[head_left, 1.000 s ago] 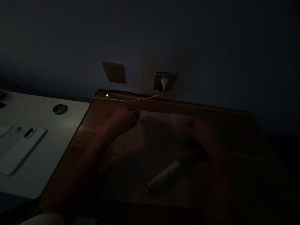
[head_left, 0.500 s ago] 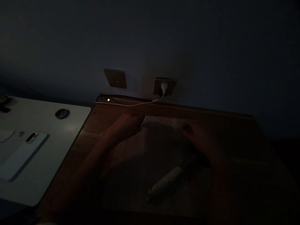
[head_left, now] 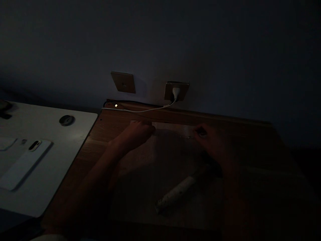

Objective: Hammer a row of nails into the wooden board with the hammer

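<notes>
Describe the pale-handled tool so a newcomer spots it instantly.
Start at the wooden table against the wall, then the paler rectangular patch on it. There the tool lies slanted, nearer the camera than the right hand. Its thick, whitish, dark-specked handle sets it apart from the small glinting piece by that hand.

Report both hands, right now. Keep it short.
Left hand: fingers curled closed; too dark to tell if it holds anything.
Right hand: fingers curled closed near a small shiny thing; whether they grip it cannot be told.
</notes>
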Demonstrator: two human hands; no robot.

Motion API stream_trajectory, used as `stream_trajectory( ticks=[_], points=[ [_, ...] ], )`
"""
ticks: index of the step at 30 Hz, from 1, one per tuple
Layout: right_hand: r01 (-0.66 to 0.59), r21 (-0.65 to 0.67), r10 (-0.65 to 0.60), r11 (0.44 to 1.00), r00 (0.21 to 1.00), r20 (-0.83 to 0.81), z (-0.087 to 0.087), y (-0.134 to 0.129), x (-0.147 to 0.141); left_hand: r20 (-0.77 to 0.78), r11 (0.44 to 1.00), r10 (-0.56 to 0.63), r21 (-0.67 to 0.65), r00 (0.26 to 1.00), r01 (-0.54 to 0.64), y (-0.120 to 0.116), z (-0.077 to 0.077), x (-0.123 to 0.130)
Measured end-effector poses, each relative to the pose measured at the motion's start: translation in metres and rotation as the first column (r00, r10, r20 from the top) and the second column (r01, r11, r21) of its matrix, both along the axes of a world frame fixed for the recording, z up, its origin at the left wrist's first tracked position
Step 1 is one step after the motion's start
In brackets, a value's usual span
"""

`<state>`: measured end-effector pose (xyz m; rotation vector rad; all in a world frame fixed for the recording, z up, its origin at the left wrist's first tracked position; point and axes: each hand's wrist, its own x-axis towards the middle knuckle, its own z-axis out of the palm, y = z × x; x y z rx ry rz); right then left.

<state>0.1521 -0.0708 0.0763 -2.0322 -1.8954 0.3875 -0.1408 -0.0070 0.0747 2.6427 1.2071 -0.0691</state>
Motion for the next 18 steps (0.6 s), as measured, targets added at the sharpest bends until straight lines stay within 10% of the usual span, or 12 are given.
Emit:
stream_trajectory(
  ticks=[18],
  points=[
    [-0.187, -0.018, 0.187, 0.982, 0.982, -0.018, -0.023, 0.006, 0.006, 0.1, 0.998, -0.061, 0.026, 0.993, 0.059, 0.0, -0.01, 0.004]
  ],
)
